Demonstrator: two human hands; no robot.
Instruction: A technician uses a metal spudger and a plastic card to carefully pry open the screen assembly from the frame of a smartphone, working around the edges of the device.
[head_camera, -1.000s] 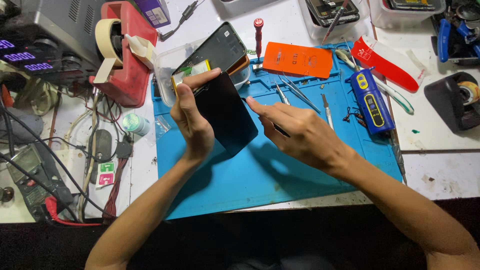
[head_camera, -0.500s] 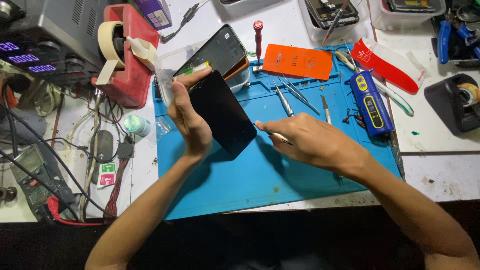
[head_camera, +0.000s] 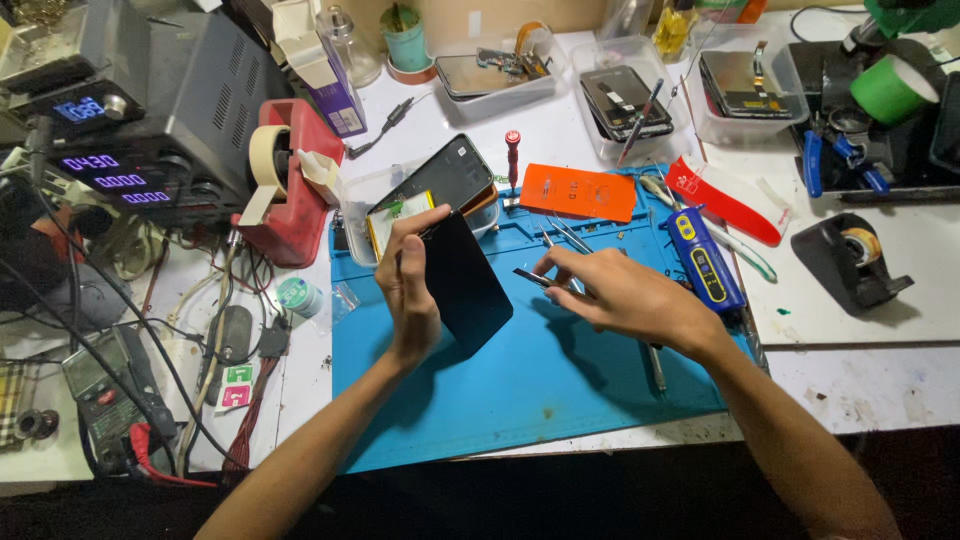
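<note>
Left hand (head_camera: 412, 290) has its grip wrapped round the black phone (head_camera: 468, 292), tilted above the blue mat (head_camera: 560, 400). Right hand (head_camera: 625, 295) pinches tweezers (head_camera: 535, 277) beside it; one slip could scratch the glass.

Black phone screen (head_camera: 472, 285), blue work mat (head_camera: 560, 390), orange card (head_camera: 578, 192), red tape dispenser (head_camera: 290, 205).

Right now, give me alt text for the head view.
Left hand tilts a black phone screen panel above a blue work mat while the right hand picks up metal tweezers. A cluttered repair bench surrounds them.
</note>
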